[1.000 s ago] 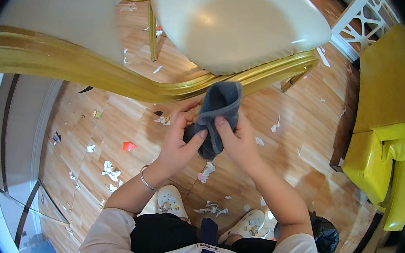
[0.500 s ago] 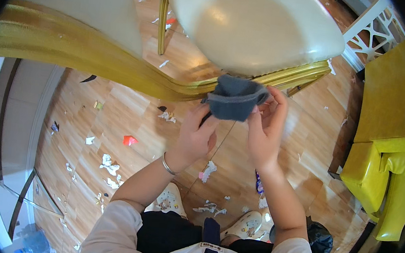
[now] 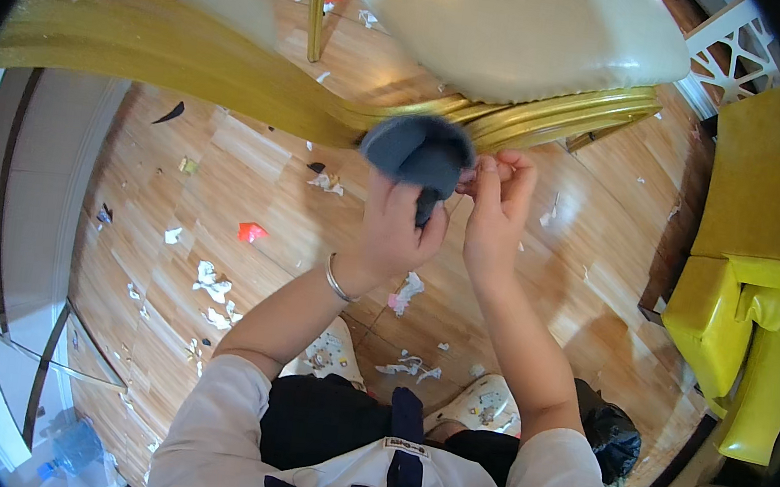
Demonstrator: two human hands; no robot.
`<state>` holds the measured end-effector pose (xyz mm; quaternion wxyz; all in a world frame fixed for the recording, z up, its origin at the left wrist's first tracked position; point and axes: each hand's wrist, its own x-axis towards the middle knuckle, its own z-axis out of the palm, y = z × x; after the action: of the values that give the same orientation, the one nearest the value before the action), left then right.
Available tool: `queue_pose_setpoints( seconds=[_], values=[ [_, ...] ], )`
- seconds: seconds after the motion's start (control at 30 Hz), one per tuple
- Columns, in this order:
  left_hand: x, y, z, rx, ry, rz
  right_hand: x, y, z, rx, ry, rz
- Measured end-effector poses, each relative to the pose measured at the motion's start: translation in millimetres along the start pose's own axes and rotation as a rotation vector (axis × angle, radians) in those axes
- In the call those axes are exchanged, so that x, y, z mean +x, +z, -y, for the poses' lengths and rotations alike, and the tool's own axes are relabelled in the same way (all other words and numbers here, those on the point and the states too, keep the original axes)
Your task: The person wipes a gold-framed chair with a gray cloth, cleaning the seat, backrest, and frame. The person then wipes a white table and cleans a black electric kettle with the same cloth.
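Note:
Dark grey and soft-looking, a hollow cup-shaped fabric thing (image 3: 420, 149) with a short black part below it is held up in front of the gold chair frame. I cannot tell its exact kind. My left hand (image 3: 396, 230), with a bangle at the wrist, is closed round its lower side and the black part. Beside its right edge, my right hand (image 3: 500, 203) has thumb and fingertips pinched together. Whatever lies between those fingertips, if anything, is too small to make out.
A gold-framed chair with a cream seat (image 3: 520, 32) stands ahead. Paper scraps (image 3: 211, 279) and a red scrap (image 3: 252, 233) litter the wooden floor (image 3: 311, 263). On the right are a yellow armchair (image 3: 752, 189) and a black bag (image 3: 611, 432); a clear bottle (image 3: 76, 446) lies lower left.
The grey fabric thing has turned and shifted slightly left and up, its hollow now facing me more. My right hand has moved slightly left, its fingertips now pinched at the thing's right edge.

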<state>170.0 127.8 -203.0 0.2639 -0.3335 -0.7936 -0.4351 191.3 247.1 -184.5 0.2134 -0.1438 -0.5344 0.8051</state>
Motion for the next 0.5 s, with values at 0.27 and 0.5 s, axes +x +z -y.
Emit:
queue_pose_setpoints(
  seconds=[0.27,0.5],
  values=[
    [5,8,1,0.174,0.166,0.011,-7,-40,-23,-0.148,0.11,-0.014],
    [-104,15,35,0.058,-0.128,0.279,-9,-28,-25,-0.16,0.154,0.042]
  ],
)
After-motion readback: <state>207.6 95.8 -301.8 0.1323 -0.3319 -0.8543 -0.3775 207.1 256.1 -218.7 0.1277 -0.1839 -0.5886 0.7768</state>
